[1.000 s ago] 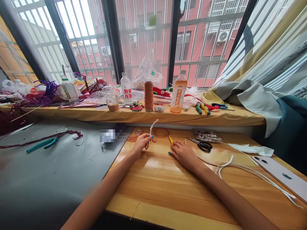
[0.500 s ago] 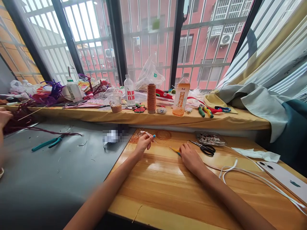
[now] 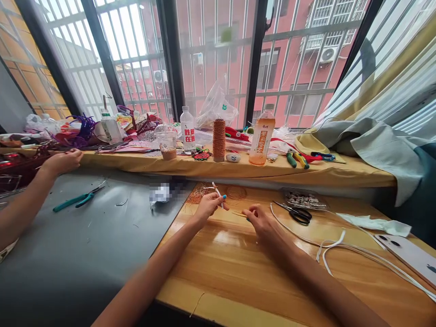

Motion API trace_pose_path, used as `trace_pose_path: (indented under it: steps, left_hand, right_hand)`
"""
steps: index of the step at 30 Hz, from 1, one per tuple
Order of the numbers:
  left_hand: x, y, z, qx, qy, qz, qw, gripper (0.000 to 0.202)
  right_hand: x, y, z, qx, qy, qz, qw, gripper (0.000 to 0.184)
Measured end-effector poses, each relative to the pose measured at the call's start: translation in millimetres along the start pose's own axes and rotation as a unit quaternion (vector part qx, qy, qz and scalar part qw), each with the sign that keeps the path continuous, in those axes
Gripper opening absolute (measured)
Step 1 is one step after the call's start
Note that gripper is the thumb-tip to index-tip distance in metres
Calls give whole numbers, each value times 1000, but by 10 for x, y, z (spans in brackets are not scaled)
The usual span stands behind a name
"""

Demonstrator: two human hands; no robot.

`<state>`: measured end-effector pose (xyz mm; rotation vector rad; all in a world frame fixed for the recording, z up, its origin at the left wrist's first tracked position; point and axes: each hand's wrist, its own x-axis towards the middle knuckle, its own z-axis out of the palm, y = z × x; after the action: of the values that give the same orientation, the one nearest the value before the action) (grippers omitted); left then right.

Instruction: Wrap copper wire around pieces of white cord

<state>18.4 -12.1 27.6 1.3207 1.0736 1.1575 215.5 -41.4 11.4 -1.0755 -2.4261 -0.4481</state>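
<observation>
Left hand (image 3: 208, 207): I see it pinching a short white cord (image 3: 216, 190) over the wooden table (image 3: 211, 254), near its back-left corner. Right hand (image 3: 260, 221): pinching a slim pointed tool (image 3: 240, 214); a slip could, I judge, prick the left. Markings: clear bottle (image 3: 188, 127), red 胜, 在; phone (image 3: 407, 254), partial apple logo.

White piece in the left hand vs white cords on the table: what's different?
Length: the white piece is short; the white cords are far longer, running out of frame.
Pose: the piece is gripped at a tilt in the left hand; the cords lie loose on the table.
Shape: the piece looks nearly straight; the cords curve and loop.
Shared: both white and slender.
</observation>
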Motion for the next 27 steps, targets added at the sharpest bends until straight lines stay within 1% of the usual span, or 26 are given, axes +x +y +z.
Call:
trace_pose_path:
  steps: [3, 5, 7, 11, 19, 23, 27]
  left_hand:
    - [-51, 38, 51, 11, -2, -49, 999, 33]
    - [-79, 55, 75, 18, -1, -79, 997, 30]
    - [-96, 63, 87, 19, 0, -91, 996, 27]
    - [-104, 57, 100, 31, 8, -85, 996, 23]
    - [-123, 51, 159, 50, 20, -56, 997, 28]
    - [-147, 58, 181, 62, 25, -49, 997, 27]
    - [-158, 50, 190, 70, 28, -52, 996, 25]
  right_hand:
    - [12, -5, -43, -10, 28, -43, 999, 37]
    - [20, 4, -76, -24, 25, -71, 997, 34]
    - [23, 14, -96, -37, 24, -91, 995, 34]
    - [18, 21, -97, -51, 33, -95, 994, 35]
    - [24, -39, -67, -81, 45, -116, 989, 35]
    - [28, -62, -61, -91, 40, -115, 988, 36]
    - [23, -88, -45, -77, 29, -106, 991, 36]
